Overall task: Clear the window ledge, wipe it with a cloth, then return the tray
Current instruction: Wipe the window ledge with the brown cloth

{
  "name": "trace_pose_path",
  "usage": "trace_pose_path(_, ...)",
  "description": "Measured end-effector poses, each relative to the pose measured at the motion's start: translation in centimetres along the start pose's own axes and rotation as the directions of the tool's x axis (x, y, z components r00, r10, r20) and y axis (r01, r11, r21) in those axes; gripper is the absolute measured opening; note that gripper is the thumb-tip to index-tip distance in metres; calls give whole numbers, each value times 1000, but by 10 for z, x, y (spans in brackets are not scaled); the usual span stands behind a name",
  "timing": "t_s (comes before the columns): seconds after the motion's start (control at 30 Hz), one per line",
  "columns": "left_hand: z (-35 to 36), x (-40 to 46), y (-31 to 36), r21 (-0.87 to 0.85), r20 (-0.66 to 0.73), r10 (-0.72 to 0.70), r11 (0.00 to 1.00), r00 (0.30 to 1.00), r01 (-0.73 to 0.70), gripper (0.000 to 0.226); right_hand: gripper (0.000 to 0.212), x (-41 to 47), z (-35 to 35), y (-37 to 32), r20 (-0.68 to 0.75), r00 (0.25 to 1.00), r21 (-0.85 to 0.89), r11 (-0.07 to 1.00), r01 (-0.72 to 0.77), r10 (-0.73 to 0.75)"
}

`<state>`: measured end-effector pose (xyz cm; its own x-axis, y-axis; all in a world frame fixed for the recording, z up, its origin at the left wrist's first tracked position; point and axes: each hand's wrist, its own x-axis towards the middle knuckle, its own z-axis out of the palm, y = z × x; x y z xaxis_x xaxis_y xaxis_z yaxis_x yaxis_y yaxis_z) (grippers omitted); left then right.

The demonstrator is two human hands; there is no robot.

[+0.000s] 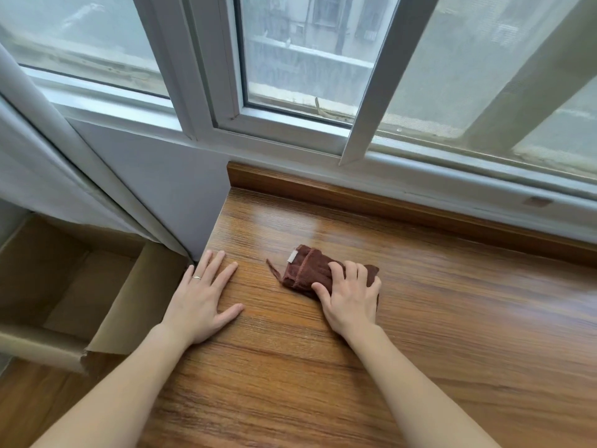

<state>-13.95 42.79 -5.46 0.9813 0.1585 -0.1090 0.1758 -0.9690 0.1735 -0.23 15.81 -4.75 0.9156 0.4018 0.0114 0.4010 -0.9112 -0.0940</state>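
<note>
I see the ledge (pixel 420 318) cleared; right hand (pixel 350 297) presses the cloth (pixel 307 270) flat mid-wipe, left hand (pixel 202 297) splayed beside it; tray unreturned.

wooden ledge (pixel 420 334), brown cloth (pixel 303 270) on it

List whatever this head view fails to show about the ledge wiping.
- Tray: nowhere in the head view, so its place is unknown.
- Folded brown terry cloth: its near part is hidden under the right hand.
- Wooden window ledge: cut off by the right and bottom edges.
- Open cardboard box: cut off by the left edge.
</note>
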Motion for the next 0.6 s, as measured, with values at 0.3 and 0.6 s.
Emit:
trace_pose_path(0.3,0,-2,0,63,29,10,998,1000,-12,88,61,-95,7,-4,-11,999,12,999,31,-31)
trace_pose_path(0.6,0,1,11,15,19,-41,999,999,40,92,57,-200,16,1,-129,971,-6,979,203,-202)
